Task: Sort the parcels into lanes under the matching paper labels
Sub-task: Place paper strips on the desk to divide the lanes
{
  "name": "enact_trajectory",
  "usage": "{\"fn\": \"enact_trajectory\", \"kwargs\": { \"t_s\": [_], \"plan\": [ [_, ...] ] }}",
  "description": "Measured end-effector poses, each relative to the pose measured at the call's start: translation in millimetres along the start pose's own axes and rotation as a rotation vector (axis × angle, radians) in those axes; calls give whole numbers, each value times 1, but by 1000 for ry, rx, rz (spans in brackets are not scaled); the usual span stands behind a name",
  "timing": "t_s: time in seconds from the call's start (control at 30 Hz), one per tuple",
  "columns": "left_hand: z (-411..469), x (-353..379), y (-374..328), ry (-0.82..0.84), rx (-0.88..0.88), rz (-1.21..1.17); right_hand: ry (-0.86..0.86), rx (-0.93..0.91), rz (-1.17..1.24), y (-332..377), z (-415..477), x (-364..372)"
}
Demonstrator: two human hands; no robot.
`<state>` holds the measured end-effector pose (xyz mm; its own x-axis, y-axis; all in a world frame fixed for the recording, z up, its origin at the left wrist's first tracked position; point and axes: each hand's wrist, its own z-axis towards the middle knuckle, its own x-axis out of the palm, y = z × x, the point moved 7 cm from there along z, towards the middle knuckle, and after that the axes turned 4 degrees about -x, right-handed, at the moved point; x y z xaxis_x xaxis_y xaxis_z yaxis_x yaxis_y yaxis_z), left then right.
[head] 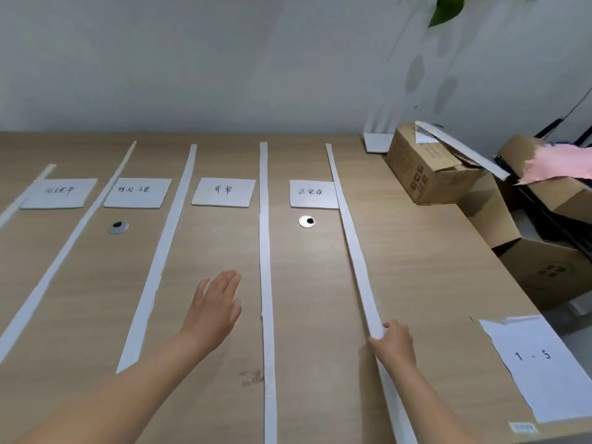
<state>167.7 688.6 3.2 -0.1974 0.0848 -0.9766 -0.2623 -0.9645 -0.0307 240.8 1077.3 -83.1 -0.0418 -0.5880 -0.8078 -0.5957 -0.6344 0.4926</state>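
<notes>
Pinching the rightmost paper strip (355, 251) is the right hand (395, 344); left hand (214, 306), fingers straight, over the table (432, 267).

Wood-grain desk (416, 251) against a pale wall (224, 59). Two round cable ports set in it: grey grommet (118, 227) left, silver grommet (307, 221) further right. Green plant leaves (447, 8) top right. Pink sheet (560, 163) far right, black cable (576, 107) behind it. Dark smudge (251, 376) on the near desk.
</notes>
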Motion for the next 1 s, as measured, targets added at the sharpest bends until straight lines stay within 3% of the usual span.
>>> {"fn": "enact_trajectory", "kwargs": {
  "t_s": [0.33,0.5,0.67,0.83,1.0],
  "plan": [
    [12,16,-26,33,-39,-38,59,5,122,-17,20,14],
    [12,13,-23,5,-36,-33,52,-25,68,-14,29,15],
    [11,4,-3,93,-140,-54,33,28,-44,-1,28,12],
    [1,-19,25,110,-195,-68,60,-86,-45,74,20,17],
    [-19,-59,71,47,-295,-61,155,-426,17,214,-26,43]
  ]
}}
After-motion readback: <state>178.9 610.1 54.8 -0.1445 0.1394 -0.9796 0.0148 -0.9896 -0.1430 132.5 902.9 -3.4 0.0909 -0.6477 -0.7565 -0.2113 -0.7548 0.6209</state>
